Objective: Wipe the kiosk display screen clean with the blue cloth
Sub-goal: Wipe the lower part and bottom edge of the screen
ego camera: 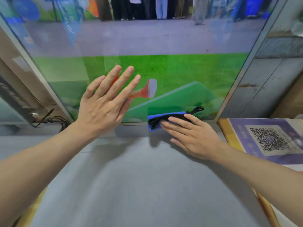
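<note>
Low at the far edge of the grey table (131, 177), near the bottom right corner of the kiosk display screen (164, 46), the right hand (191, 135) presses straight, flat fingers on a folded blue cloth (164, 115). The left hand (105, 102) is spread, its bare fingers at or on the glass; I cannot tell which. It may leave fresh smears, the cloth's loose black strap (196, 109) could drag across the glass, and the unpinched cloth could slip free.

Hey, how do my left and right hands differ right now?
The left hand is raised before the screen, fingers spread, holding nothing; the right hand lies lower, at the screen's bottom edge. The right hand's straight fingers press the cloth; the left hand touches no cloth. Both are open, backs toward the camera.
</note>
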{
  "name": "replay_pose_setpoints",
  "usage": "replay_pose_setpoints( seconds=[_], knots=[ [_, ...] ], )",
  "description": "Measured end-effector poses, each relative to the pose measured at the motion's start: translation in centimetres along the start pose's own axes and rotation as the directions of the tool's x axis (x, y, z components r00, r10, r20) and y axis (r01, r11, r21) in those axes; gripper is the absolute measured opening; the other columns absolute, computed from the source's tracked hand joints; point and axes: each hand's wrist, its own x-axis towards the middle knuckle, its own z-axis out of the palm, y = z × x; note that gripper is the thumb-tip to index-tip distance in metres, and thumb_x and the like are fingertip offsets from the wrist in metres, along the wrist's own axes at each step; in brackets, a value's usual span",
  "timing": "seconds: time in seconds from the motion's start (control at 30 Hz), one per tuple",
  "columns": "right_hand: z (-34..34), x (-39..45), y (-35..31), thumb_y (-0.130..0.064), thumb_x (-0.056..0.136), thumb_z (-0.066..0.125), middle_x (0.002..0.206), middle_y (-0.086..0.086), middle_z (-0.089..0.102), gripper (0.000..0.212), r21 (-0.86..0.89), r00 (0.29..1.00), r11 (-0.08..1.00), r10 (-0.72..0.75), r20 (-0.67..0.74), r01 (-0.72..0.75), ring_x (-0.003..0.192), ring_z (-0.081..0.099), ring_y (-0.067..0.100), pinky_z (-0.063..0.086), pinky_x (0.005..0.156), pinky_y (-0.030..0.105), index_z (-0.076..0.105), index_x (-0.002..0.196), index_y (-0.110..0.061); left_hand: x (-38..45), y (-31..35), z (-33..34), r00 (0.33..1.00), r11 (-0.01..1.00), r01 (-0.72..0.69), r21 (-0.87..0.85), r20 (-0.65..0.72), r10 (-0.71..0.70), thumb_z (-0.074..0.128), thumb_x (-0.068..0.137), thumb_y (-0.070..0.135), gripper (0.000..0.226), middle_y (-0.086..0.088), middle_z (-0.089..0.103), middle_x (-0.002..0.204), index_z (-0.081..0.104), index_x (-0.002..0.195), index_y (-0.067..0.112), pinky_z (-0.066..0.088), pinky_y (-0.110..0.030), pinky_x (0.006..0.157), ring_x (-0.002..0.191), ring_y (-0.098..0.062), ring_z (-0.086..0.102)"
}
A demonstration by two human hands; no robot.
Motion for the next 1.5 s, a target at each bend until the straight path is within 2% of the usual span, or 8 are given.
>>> replay_pose_setpoints(
  seconds=[0.17, 0.4, 0.73, 0.87, 1.03, 1.2, 1.3, 1.5],
  knots=[
    [-1.2, 1.3, 0.8, -0.036, 0.105, 0.047, 0.159, -0.009, 0.033, 0.051, 0.0, 0.999, 1.0, -0.026, -0.027, 0.026, 0.147, 0.027, 0.008, 0.016, 0.123, 0.034, 0.039, 0.152, -0.017, 0.0, -0.2, -0.6, 1.0, 1.0, 0.026, 0.005, 0.007, -0.026, 0.055, 0.1, 0.033, 0.061, 0.002, 0.016, 0.163, 0.029, 0.155, 0.024, 0.025, -0.035, 0.114, 0.15, -0.017, 0.019],
    [-1.6, 5.5, -1.0, -0.036, 0.103, 0.049, 0.161, -0.007, 0.026, 0.057, -0.064, 0.973, 0.982, 0.164, -0.165, -0.177, 0.15, 0.02, 0.009, 0.01, 0.123, 0.036, 0.034, 0.155, -0.018, -0.8, -3.0, -1.9, 0.987, 0.987, 0.154, 0.035, 0.041, -0.156, 0.049, 0.103, 0.035, 0.058, 0.003, 0.007, 0.163, 0.025, 0.155, 0.026, 0.013, -0.03, 0.118, 0.151, -0.013, 0.007],
    [0.8, 4.1, -4.9, -0.041, 0.103, 0.049, 0.157, -0.008, 0.035, 0.053, 0.057, 0.999, 0.998, -0.007, 0.033, 0.005, 0.147, 0.027, 0.006, 0.012, 0.124, 0.033, 0.045, 0.149, -0.016, -2.3, -4.9, -1.9, 0.982, 0.982, 0.183, 0.055, 0.031, -0.185, 0.05, 0.103, 0.039, 0.059, 0.004, 0.007, 0.163, 0.025, 0.155, 0.026, 0.012, -0.03, 0.12, 0.151, -0.013, 0.008],
    [0.8, 4.8, -4.1, -0.043, 0.105, 0.043, 0.158, -0.01, 0.033, 0.053, 0.034, 0.997, 0.998, -0.053, 0.048, 0.051, 0.146, 0.026, 0.004, 0.011, 0.124, 0.031, 0.042, 0.151, -0.017, -2.8, -5.4, -2.0, 0.979, 0.98, 0.196, 0.042, 0.041, -0.197, 0.047, 0.104, 0.041, 0.058, 0.003, 0.008, 0.163, 0.024, 0.156, 0.027, 0.016, -0.033, 0.119, 0.151, -0.015, 0.009],
    [-0.2, 7.1, -4.4, -0.04, 0.106, 0.041, 0.159, -0.01, 0.03, 0.052, 0.034, 0.999, 0.999, 0.005, -0.048, -0.004, 0.148, 0.024, 0.005, 0.014, 0.123, 0.032, 0.037, 0.153, -0.017, -3.3, -6.4, -2.4, 0.98, 0.98, 0.193, 0.049, 0.047, -0.195, 0.049, 0.103, 0.037, 0.058, 0.001, 0.012, 0.163, 0.026, 0.155, 0.026, 0.017, -0.035, 0.119, 0.151, -0.02, 0.015],
    [-0.2, 10.2, -6.0, -0.041, 0.106, 0.041, 0.161, -0.01, 0.028, 0.053, 0.033, 0.979, 0.988, 0.153, -0.138, -0.15, 0.15, 0.019, 0.007, 0.01, 0.124, 0.034, 0.034, 0.155, -0.019, -3.5, -7.3, -2.4, 0.98, 0.979, 0.188, 0.078, 0.052, -0.192, 0.05, 0.103, 0.036, 0.058, -0.005, 0.021, 0.163, 0.027, 0.155, 0.025, 0.014, -0.034, 0.121, 0.151, -0.02, 0.014],
    [0.4, 10.0, -7.6, -0.041, 0.106, 0.042, 0.161, -0.009, 0.027, 0.054, 0.055, 0.981, 0.986, 0.165, -0.099, -0.16, 0.15, 0.017, 0.008, 0.006, 0.124, 0.035, 0.034, 0.154, -0.019, -3.6, -7.4, -2.4, 0.984, 0.982, 0.168, 0.087, 0.05, -0.173, 0.05, 0.102, 0.034, 0.058, -0.007, 0.024, 0.162, 0.027, 0.155, 0.024, 0.015, -0.036, 0.121, 0.15, -0.023, 0.017],
    [1.5, 10.1, -9.6, -0.044, 0.106, 0.039, 0.159, -0.009, 0.032, 0.054, 0.119, 0.998, 0.992, 0.047, 0.038, -0.051, 0.149, 0.021, 0.006, 0.011, 0.124, 0.034, 0.039, 0.152, -0.017, -3.6, -7.5, -2.4, 0.986, 0.985, 0.155, 0.077, 0.05, -0.159, 0.05, 0.103, 0.032, 0.058, -0.008, 0.024, 0.161, 0.028, 0.155, 0.023, 0.02, -0.039, 0.12, 0.148, -0.025, 0.02]
  ],
)
